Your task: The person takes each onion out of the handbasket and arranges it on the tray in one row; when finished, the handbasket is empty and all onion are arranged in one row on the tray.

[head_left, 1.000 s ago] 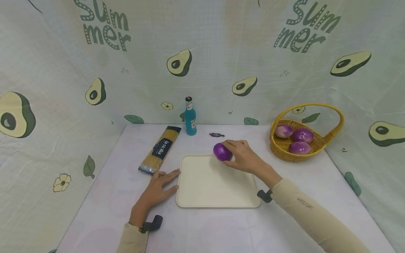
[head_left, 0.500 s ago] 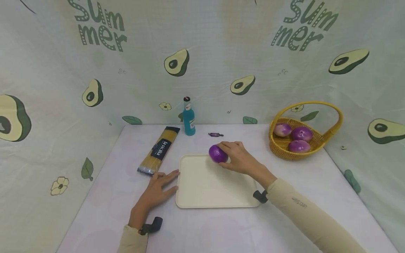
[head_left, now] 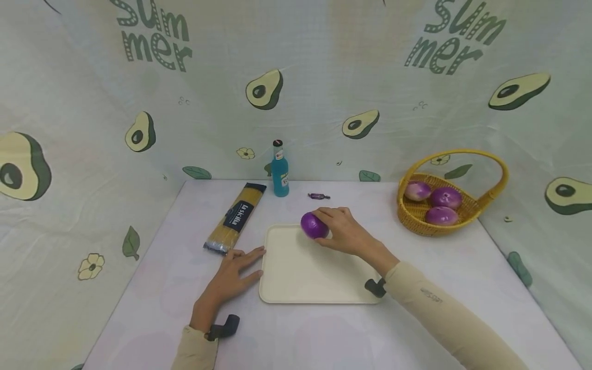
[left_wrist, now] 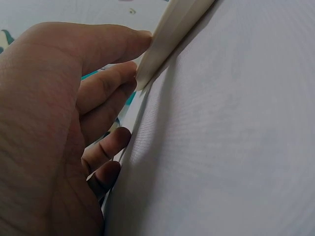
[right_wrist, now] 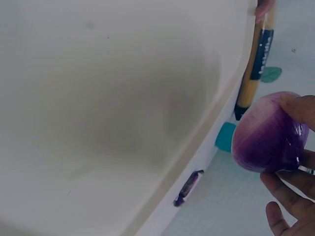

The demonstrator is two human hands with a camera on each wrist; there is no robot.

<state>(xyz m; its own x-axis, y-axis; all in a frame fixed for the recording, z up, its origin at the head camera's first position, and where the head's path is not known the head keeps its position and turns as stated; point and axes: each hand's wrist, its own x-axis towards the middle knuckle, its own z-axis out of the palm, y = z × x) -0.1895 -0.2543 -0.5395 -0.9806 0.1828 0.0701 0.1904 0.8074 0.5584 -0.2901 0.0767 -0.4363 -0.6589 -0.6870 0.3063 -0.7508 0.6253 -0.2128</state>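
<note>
We see the right hand (head_left: pixel 344 230) with its grip curled round a purple onion (head_left: pixel 314 225), fingers over the top and far side, holding it above the far edge of the cream tray (head_left: pixel 314 277); in the right wrist view the onion (right_wrist: pixel 268 132) hangs clear of the tray floor. We judge the onion firm, rounded and moderately light, its glossy skin likely slippery, so a wrap across its widest girth suits it better than a fingertip pinch. The left hand (head_left: pixel 231 277) lies flat on the tabletop (head_left: pixel 152 308), fingers straight and holding nothing, their tips against the tray's left rim (left_wrist: pixel 167 34).

Around it: a spaghetti packet (head_left: pixel 236 217) lies left of the tray, a blue bottle (head_left: pixel 279 169) stands upright at the back, and a small wrapped sweet (head_left: pixel 318 196) lies just beyond the onion. A yellow basket (head_left: pixel 481 205) to the right holds three more onions (head_left: pixel 439 201). Nothing stands on the tray itself; the bottle, being tall, seems the easiest thing to knock.
</note>
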